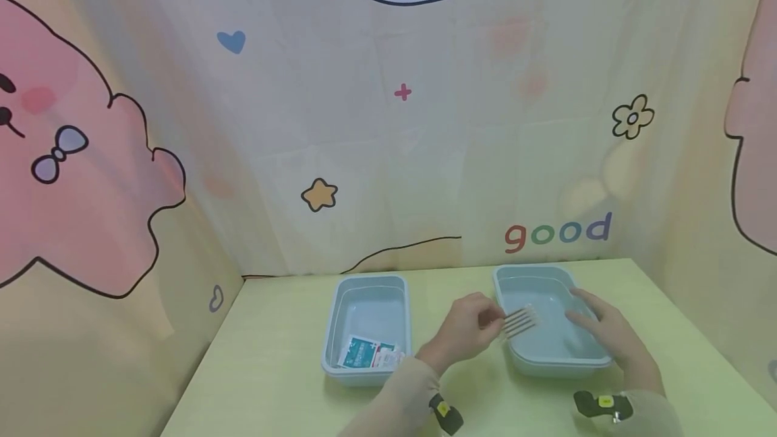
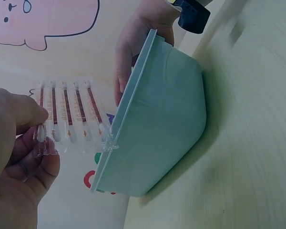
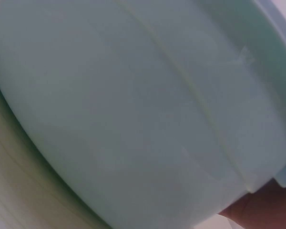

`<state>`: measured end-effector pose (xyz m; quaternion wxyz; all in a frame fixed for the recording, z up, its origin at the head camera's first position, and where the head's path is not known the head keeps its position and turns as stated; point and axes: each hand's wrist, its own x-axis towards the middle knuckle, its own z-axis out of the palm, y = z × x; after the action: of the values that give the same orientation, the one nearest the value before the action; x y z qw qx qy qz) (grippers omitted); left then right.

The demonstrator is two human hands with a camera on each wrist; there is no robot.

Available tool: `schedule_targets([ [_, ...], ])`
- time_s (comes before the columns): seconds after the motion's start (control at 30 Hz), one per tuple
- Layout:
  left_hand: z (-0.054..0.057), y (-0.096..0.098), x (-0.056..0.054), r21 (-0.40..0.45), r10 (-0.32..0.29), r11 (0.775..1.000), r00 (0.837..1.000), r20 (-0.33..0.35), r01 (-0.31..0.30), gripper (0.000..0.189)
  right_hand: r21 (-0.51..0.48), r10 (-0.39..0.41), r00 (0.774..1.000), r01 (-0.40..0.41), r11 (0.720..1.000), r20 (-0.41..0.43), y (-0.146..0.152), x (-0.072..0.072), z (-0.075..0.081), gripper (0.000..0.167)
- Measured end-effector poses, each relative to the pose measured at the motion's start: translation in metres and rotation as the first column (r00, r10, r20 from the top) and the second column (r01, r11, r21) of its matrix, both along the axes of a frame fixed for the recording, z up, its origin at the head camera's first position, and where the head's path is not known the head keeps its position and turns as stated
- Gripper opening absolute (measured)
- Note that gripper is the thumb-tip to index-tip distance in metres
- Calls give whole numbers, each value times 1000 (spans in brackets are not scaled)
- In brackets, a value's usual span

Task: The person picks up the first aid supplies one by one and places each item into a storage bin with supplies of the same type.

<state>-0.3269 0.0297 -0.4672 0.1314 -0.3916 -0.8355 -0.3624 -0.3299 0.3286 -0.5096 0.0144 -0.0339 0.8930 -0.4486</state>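
Between thumb and fingers, my left hand (image 1: 464, 328) pinches a strip of cotton swabs (image 2: 66, 112). Each swab sits in a clear wrapper, with a white tip and a red-brown stem. The strip reaches over the left rim of the right-hand light blue tray (image 1: 561, 368). At that tray's right side is my right hand (image 1: 614, 337), its fingers loosely extended over the rim toward the inside. A finger (image 3: 264, 207) of it shows below the rim in the right wrist view, where the tray's outer wall fills most of the picture.
A second light blue tray (image 1: 366, 377) stands to the left, holding a teal-and-white packet (image 1: 359, 352) and a white packet with red print (image 1: 388, 357). Both trays stand on a pale yellow-green table (image 1: 261, 349). Cartoon-printed cloth (image 1: 388, 154) encloses the back and sides.
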Motion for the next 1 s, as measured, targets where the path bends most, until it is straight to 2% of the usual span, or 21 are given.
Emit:
schedule_targets([
  [0.43,-12,18,-4,22,72,997,992,107,-75,12,4,0,1000,0,1000,13,-1,2,1,81],
  [1.0,-19,31,-2,-20,160,987,966,206,-159,8,7,1,1000,0,1000,-27,1,1,-1,77],
])
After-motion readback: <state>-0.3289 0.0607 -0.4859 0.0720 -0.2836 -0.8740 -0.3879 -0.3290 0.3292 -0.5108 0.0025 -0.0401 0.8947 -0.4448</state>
